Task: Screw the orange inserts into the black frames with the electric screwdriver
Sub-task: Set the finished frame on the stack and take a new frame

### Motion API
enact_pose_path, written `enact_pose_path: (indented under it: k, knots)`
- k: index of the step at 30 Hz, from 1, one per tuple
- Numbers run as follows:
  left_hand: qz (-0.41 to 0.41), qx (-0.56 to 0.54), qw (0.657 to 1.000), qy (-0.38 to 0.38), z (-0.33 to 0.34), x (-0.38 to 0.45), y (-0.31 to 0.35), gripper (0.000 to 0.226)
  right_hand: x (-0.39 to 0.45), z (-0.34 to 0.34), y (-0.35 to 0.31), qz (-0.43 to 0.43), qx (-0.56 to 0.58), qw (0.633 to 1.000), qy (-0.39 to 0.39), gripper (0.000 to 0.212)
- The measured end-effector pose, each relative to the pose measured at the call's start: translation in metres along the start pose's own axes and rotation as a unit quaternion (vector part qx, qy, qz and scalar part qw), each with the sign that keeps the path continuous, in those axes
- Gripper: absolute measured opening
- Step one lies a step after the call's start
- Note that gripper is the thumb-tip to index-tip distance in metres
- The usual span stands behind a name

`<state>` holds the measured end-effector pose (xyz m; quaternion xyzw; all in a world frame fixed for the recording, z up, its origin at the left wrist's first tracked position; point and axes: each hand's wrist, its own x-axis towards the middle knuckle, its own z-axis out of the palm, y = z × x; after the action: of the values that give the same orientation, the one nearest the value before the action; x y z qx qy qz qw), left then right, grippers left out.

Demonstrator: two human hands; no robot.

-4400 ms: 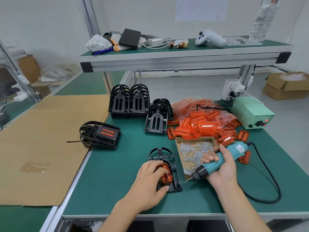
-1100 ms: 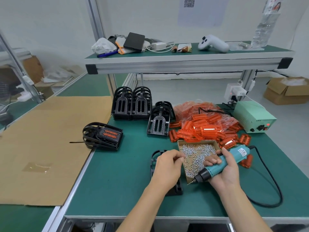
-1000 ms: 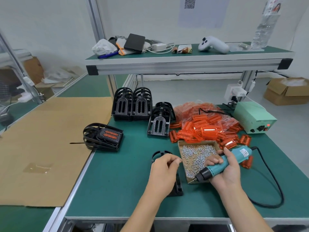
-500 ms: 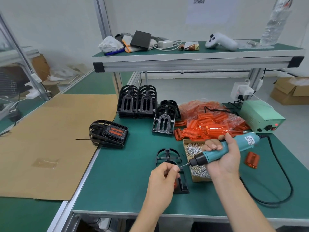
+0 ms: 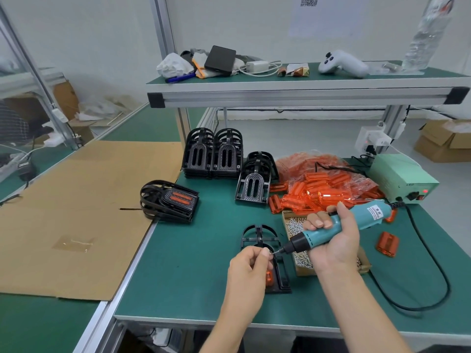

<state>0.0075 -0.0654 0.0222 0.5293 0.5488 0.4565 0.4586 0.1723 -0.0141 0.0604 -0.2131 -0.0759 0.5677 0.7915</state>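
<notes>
Green matting covers the workbench under a white wall. Right hand grips the teal electric screwdriver, bit pointing left and down at the left hand, whose fingertips pinch a small screw over the black frame.

Glossy translucent orange inserts; matt green tabletop.

We reach both bare forearms up from the bottom edge of the frame toward the lower middle. Our left hand sits just left of centre, its fingers curled with thumb and forefinger pinched together at the tip. Our right hand is raised just right of it, palm turned toward us, fingers wrapped round the teal cylindrical electric screwdriver, whose tip angles down-left to meet our left fingertips.
</notes>
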Motion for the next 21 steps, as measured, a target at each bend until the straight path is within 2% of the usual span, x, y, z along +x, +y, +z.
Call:
enact_pose_path:
  k: [10,21]
  knots:
    - [-0.070,-0.063,0.995,0.043,0.0038,0.0043,-0.0062,0.042,-0.0033,0.0060,0.0093,-0.012,-0.023,1.000,-0.016,0.029]
    - [-0.066,-0.053,0.996,0.032,0.0071,0.0029,-0.0101,0.043,-0.0045,0.0009,0.0102,-0.014,-0.025,0.999,-0.015,0.027]
